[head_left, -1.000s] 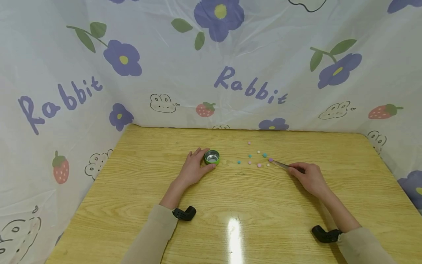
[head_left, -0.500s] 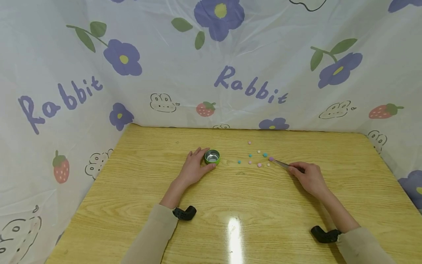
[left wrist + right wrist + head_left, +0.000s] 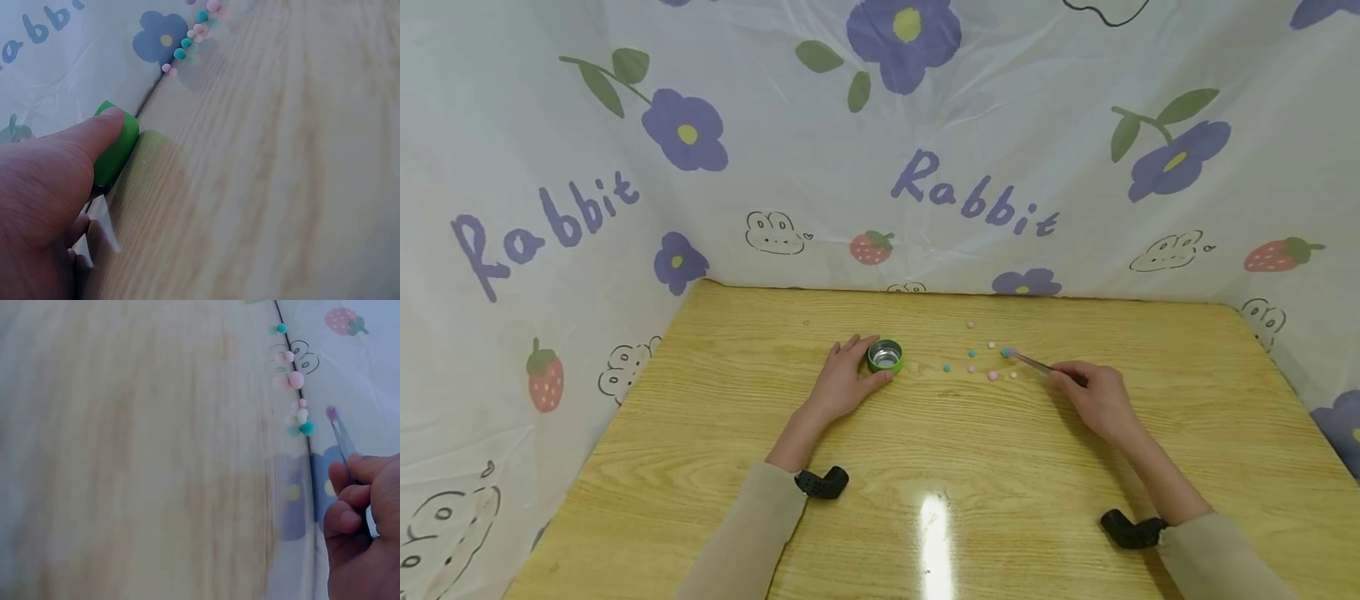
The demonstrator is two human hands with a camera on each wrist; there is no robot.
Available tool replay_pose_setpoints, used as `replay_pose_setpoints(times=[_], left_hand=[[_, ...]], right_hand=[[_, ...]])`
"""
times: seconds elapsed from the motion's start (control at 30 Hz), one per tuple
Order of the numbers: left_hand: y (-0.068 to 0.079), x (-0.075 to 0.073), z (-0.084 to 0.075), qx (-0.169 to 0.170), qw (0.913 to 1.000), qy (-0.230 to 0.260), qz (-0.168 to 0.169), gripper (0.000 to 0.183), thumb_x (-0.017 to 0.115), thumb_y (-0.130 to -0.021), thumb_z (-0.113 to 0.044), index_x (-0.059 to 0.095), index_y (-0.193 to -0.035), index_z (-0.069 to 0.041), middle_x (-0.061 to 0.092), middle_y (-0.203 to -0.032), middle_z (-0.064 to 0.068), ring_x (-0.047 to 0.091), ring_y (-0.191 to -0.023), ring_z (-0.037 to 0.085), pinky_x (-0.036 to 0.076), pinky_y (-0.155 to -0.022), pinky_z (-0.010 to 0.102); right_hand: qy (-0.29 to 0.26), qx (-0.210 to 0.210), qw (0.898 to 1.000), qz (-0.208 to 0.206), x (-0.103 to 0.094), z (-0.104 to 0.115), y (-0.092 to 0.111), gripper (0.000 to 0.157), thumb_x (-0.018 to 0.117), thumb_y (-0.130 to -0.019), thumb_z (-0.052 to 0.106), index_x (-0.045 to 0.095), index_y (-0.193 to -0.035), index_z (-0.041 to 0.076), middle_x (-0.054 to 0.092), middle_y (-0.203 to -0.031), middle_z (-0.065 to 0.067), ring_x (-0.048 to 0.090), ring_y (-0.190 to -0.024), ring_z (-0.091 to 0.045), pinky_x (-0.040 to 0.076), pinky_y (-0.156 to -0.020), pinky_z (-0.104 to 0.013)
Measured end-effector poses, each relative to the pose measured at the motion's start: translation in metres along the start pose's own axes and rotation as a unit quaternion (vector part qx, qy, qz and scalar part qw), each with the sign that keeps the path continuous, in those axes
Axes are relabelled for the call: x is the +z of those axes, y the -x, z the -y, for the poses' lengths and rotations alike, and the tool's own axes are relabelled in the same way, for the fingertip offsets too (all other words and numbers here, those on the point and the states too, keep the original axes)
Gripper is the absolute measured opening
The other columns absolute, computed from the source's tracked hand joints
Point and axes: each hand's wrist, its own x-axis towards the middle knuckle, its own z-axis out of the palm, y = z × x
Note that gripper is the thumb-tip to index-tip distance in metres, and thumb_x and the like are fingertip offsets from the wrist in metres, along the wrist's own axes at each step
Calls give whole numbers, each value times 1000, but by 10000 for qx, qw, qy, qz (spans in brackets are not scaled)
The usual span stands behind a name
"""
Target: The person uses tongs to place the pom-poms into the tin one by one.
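Toward the tabletop's point(image 3: 1000, 475) far edge, left hand point(image 3: 842, 380) grips tin point(image 3: 121, 150), right hand point(image 3: 1099, 403) pinches tweezers point(image 3: 1034, 364); we judge a slackened squeeze could drop the purple ball point(image 3: 332, 413).

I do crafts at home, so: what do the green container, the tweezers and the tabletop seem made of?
Green container: probably metal, painted outside; its inside is silvery and shiny.
Tweezers: likely smooth metal, being slim and grey.
Tabletop: wood or laminate, glossy; it shows grain and a bright reflection.
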Motion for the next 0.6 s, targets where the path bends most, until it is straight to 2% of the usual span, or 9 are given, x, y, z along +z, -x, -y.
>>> replay_pose_setpoints(times=[0.23,0.4,0.6], left_hand=[[1,0,1,-72,10000,28,-20,72,74,-96,-37,46,-154,-6,43,-157,21,27,-151,38,10,-125,54],[2,0,2,-136,9999,15,6,72,73,-97,-39,45,-155,-7,42,-157,20,25,-152,37,9,-125,54],[1,2,2,-83,10000,-9,-51,72,73,-96,-40,46,-155,-8,44,-156,20,27,-152,37,10,-125,55]], right_hand=[[-153,-118,9998,81,11,20,-12,29,64,-104,16,71,-120,-8,75,-99,-17,69,-87,-27,53,-65,-24],[-366,-231,9990,70,21,35,-19,24,65,-102,10,72,-117,-8,75,-92,-15,70,-83,-29,50,-59,-23],[-634,-350,9971,243,35,50,-25,25,65,-103,11,72,-116,-9,74,-93,-15,69,-82,-28,48,-58,-23]])
